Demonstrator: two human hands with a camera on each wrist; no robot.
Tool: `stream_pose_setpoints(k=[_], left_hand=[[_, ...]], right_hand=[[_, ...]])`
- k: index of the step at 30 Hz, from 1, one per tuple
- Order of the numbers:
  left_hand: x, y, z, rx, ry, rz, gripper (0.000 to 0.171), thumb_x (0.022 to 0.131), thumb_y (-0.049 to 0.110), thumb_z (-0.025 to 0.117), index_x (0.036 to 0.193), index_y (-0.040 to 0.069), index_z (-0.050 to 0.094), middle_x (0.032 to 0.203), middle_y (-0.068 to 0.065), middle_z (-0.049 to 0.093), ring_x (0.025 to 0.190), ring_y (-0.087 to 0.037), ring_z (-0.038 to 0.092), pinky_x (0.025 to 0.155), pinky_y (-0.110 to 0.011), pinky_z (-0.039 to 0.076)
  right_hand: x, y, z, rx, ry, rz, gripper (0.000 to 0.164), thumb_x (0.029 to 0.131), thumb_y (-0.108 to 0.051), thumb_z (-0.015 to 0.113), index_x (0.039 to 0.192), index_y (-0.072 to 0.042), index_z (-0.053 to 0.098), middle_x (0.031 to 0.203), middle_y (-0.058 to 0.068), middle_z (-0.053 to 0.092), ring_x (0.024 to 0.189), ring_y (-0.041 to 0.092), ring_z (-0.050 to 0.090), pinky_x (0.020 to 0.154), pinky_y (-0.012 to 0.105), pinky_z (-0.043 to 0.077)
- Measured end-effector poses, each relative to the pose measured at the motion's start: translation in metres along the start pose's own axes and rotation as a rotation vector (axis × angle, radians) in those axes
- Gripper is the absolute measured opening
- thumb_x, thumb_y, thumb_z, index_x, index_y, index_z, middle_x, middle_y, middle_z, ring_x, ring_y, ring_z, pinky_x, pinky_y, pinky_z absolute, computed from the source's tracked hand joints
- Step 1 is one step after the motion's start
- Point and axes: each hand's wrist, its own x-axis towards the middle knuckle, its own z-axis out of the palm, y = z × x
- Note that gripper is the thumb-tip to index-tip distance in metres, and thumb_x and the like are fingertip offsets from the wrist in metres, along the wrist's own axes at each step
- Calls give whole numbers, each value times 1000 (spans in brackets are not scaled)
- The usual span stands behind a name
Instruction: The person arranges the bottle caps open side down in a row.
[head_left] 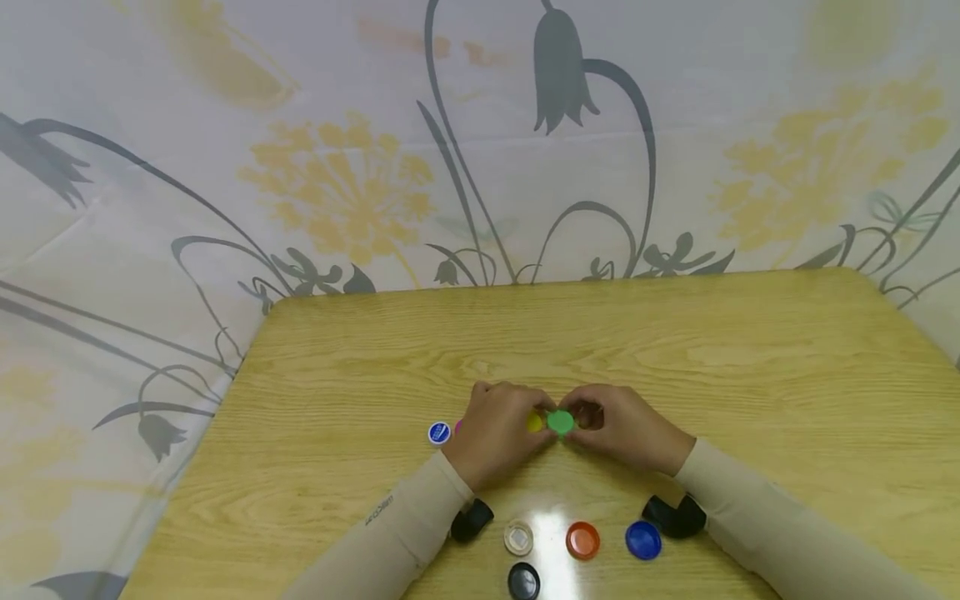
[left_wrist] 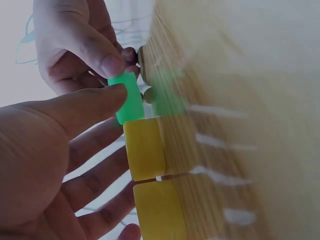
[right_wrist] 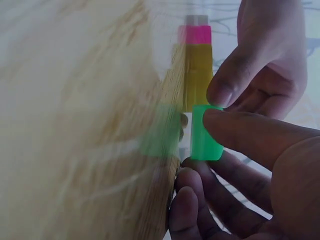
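Both hands pinch one green bottle cap (head_left: 560, 422) between thumb and fingers, close over the wooden table. My left hand (head_left: 498, 429) grips it from the left and my right hand (head_left: 630, 429) from the right. In the left wrist view, the thumb of the left hand lies on the green cap's face, beside a yellow cap (left_wrist: 145, 150). A second yellow cap (left_wrist: 160, 210) stands behind that one in a row. Farther along this row, the right wrist view shows a pink cap (right_wrist: 196, 35). At its left end lies a blue-and-white cap (head_left: 439, 432), partly past the left hand.
Nearer the body lie a whitish cap (head_left: 518, 538), a red cap (head_left: 582, 541), a blue cap (head_left: 643, 540) and a black cap (head_left: 523, 581). Black devices show at both wrists. A flower-patterned curtain (head_left: 487, 167) hangs behind the table (head_left: 600, 333).
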Motion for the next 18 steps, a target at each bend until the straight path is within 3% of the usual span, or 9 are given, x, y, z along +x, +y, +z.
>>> stream_pose_setpoints(k=[18], left_hand=[[0,1,4,25,-8,-5,25,90,36,75,113,24,74,110,10,74,104,-14,65,88,-38,39]], right_hand=[[-3,0,2,-27,4,37,26,88,-10,75,113,-6,68,89,-3,65,77,5,56,70,23,51]])
